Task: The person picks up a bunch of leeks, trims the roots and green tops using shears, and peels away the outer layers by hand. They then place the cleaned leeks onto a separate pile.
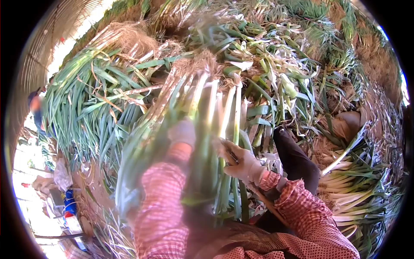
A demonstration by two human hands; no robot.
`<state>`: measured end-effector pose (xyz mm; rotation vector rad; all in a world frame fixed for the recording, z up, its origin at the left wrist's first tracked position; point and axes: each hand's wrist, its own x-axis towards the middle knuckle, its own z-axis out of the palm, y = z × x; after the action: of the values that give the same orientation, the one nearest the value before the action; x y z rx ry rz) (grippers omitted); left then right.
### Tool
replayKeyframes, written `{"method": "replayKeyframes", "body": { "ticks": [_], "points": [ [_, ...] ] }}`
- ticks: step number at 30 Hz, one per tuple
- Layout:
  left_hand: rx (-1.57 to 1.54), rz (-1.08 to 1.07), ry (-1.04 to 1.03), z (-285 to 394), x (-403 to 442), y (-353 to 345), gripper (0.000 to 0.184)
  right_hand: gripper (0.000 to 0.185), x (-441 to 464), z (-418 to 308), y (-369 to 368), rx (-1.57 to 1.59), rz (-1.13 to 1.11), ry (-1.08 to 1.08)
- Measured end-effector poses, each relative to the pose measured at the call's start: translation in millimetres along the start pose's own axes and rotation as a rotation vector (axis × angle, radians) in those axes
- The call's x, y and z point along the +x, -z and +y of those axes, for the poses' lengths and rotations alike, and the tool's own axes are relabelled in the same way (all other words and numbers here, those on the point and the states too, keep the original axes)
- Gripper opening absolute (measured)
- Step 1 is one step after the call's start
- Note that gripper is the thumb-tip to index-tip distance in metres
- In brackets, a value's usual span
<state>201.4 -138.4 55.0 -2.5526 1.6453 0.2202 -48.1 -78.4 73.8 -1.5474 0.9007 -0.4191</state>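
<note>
A gloved left hand, my left hand (182,133), reaches over a bundle of leeks (211,101) with white stems and rooty ends pointing away from me. Motion smears its fingers, so their grip does not show. My right hand (246,166), in a pale glove, is closed beside the stems, around a tool with a long wooden handle (269,205). A dark metal part (231,154) of it shows between thumb and fingers; its exact kind is unclear. Green leaves hang down below both hands.
More leeks (97,93) are heaped at the left, roots up. Loose leaves and trimmings (276,64) cover the ground ahead. Cleaned white-stemmed leeks (345,190) lie in a row at right, near my dark-clad leg (297,155). Another person (36,108) is at the far left.
</note>
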Motion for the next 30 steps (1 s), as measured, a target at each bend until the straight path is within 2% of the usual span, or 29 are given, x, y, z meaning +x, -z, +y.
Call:
{"method": "replayKeyframes", "body": {
  "ticks": [1,3,7,9,12,14,17,19,21,23,24,26,27,28,30],
  "points": [
    [0.013,0.006,0.006,2.3,2.9,-1.8,0.036,0.072,-1.9,-1.3,-5.3,0.023,0.021,-0.016],
    [0.004,0.031,0.003,2.1,1.2,-0.6,0.036,0.075,-9.0,-27.8,-11.0,0.053,-0.068,-0.194],
    [-0.037,-0.006,-0.016,0.0,-7.0,18.7,0.039,0.081,33.6,6.1,-18.6,0.010,0.080,0.031],
    [-0.033,-0.014,-0.018,-6.9,-11.5,25.7,0.040,0.072,84.1,33.7,-25.1,-0.072,0.236,0.076],
    [-0.019,0.020,-0.064,-16.9,-8.8,15.2,0.039,0.057,136.8,24.7,-7.7,-0.159,0.296,0.070],
    [-0.007,0.015,-0.062,-7.3,-16.2,23.8,0.035,0.051,156.1,-1.4,6.6,-0.211,0.333,-0.095],
    [-0.013,0.065,-0.086,-5.5,-13.7,18.5,0.031,0.053,144.4,-7.6,12.1,0.044,0.271,-0.003],
    [-0.029,0.100,-0.105,-4.4,-11.5,15.3,0.027,0.065,117.1,11.9,1.9,0.009,0.082,-0.020],
    [-0.040,0.100,-0.097,-2.4,-11.1,16.7,0.024,0.075,54.8,18.1,-15.0,0.234,-0.027,0.081],
    [-0.046,0.059,-0.079,6.8,-15.1,23.4,0.019,0.078,47.9,21.9,-20.0,0.266,0.022,0.020],
    [0.051,0.119,-0.134,6.3,-17.2,20.4,0.015,0.080,49.7,24.8,-21.6,0.281,0.063,-0.002],
    [0.038,0.113,-0.068,1.7,-6.0,5.1,0.014,0.079,80.7,15.7,-14.1,0.182,0.179,-0.023],
    [0.030,0.117,-0.030,-0.8,-0.3,3.9,0.013,0.073,120.3,44.0,-17.9,0.165,0.212,0.095],
    [0.097,0.075,-0.091,11.1,-15.0,30.3,0.014,0.067,159.2,72.2,-21.7,0.144,0.245,0.213],
    [0.137,0.068,-0.126,15.8,-21.4,44.5,0.015,0.060,218.9,79.5,-8.5,-0.046,0.305,0.303]
  ]
}}
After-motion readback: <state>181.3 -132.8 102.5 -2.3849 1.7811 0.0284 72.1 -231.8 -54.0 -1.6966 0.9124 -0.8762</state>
